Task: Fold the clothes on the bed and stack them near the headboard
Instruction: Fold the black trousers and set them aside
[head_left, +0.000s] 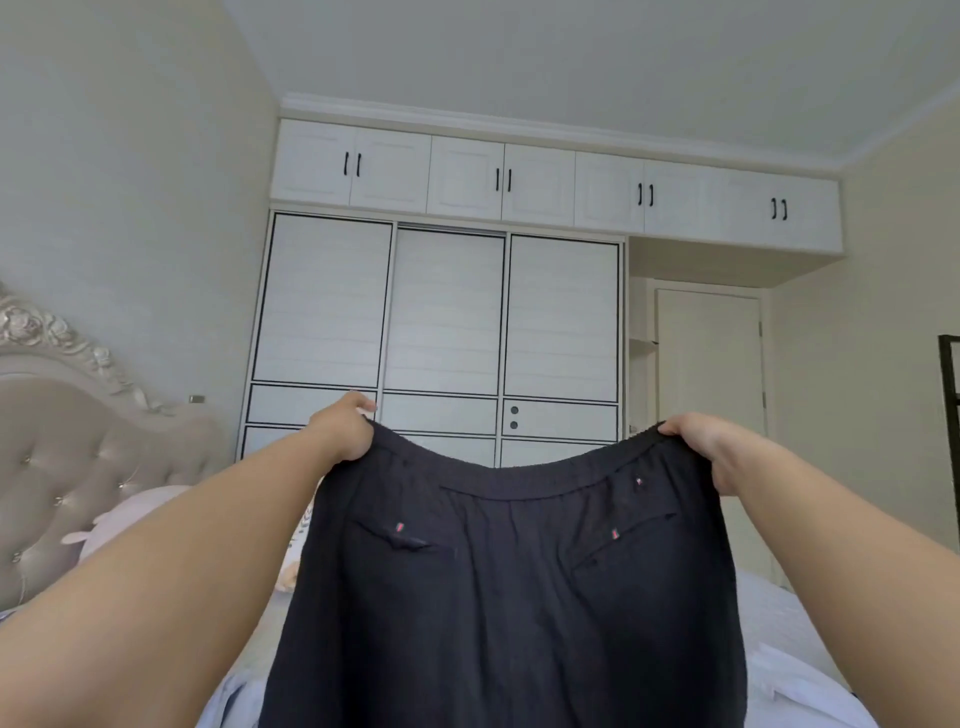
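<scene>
Below, dark trousers (509, 597) cut off, bed (789, 623) mostly hidden, perhaps.

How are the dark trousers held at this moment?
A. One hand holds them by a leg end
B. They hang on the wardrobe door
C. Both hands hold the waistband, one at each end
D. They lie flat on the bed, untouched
C: the left hand and the right hand each grip one end of the waistband, and the dark trousers hang down between them, above the bed.
</scene>
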